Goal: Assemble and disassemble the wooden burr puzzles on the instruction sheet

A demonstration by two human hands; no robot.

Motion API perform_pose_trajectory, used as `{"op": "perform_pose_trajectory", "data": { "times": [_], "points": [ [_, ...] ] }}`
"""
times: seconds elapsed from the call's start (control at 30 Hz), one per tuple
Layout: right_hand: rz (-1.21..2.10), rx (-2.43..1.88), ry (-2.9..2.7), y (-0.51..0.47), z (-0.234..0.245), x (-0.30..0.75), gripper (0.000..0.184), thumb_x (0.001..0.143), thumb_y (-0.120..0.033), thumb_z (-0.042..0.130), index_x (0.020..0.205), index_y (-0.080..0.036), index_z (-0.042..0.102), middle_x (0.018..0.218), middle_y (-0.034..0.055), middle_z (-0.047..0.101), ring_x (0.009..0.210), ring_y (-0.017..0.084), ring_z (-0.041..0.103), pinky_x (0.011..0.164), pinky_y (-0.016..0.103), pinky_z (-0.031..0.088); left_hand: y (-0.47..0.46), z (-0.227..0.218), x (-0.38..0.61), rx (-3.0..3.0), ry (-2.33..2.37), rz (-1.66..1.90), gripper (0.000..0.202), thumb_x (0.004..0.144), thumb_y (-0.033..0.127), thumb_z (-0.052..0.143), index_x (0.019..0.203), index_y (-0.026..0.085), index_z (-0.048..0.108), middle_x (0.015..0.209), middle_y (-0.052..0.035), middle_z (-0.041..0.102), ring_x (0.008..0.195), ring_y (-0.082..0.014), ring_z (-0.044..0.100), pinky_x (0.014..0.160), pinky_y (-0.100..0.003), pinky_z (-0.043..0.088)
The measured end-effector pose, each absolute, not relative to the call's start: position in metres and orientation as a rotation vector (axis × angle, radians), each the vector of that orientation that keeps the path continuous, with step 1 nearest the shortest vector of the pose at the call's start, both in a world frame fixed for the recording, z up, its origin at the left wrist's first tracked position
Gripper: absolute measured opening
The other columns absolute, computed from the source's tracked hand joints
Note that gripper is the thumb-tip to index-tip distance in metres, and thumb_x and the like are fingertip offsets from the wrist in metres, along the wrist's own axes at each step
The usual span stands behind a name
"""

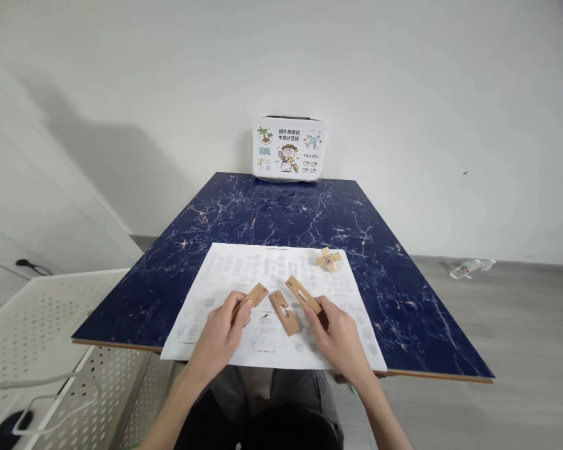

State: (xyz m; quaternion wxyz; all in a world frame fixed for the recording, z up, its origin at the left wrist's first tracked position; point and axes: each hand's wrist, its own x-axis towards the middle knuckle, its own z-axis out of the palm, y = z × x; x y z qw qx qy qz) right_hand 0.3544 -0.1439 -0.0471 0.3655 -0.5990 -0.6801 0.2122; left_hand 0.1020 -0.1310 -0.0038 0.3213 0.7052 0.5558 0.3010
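My left hand [220,334] pinches a flat wooden puzzle piece [252,295] at its near end. Fingers of my right hand [338,339] grip another slotted wooden piece [303,294] marked with a digit. Between them a third notched wooden piece [284,312] lies loose on a white printed instruction sheet [267,275]. A small assembled wooden cross [328,259] rests on the sheet's far right corner. Everything sits on a dark blue marbled tabletop [281,212].
A white illustrated box [288,149] stands at the table's far edge against the wall. A white perforated cart [37,325] with a cable is at my left. A clear plastic item [471,267] lies on the grey floor to the right.
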Motion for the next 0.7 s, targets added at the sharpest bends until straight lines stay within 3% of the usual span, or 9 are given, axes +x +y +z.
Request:
{"op": "perform_pose_trajectory", "data": {
  "times": [0.23, 0.53, 0.7],
  "points": [
    [0.906, -1.362, -1.572, -0.145, -0.027, 0.348, 0.038, 0.105, -0.056, 0.046, 0.088, -0.024, 0.054, 0.062, -0.0033, 0.057, 0.053, 0.016, 0.053, 0.052, 0.026, 0.038, -0.133, 0.005, 0.135, 1.588, 1.074, 0.761, 0.035, 0.11, 0.052, 0.036, 0.094, 0.024, 0.048, 0.072, 0.0051, 0.043, 0.057, -0.0121, 0.038, 0.055, -0.027, 0.035],
    [0.853, -1.355, -1.56, -0.147, -0.033, 0.336, 0.033, 0.107, -0.048, 0.045, 0.093, -0.023, 0.06, 0.067, -0.0017, 0.064, 0.056, 0.017, 0.058, 0.056, 0.026, 0.043, -0.128, -0.009, 0.143, 1.637, 1.13, 0.742, 0.035, 0.109, 0.053, 0.04, 0.104, 0.023, 0.057, 0.071, 0.0043, 0.047, 0.056, -0.0126, 0.04, 0.052, -0.025, 0.032],
    [0.777, -1.394, -1.584, -0.149, -0.034, 0.335, 0.031, 0.107, -0.045, 0.047, 0.107, -0.022, 0.067, 0.072, -0.001, 0.069, 0.059, 0.017, 0.061, 0.059, 0.025, 0.045, -0.129, -0.006, 0.143, 1.637, 1.132, 0.71, 0.037, 0.109, 0.054, 0.038, 0.11, 0.023, 0.058, 0.072, 0.004, 0.05, 0.055, -0.0132, 0.04, 0.052, -0.026, 0.032]
  ]
}}
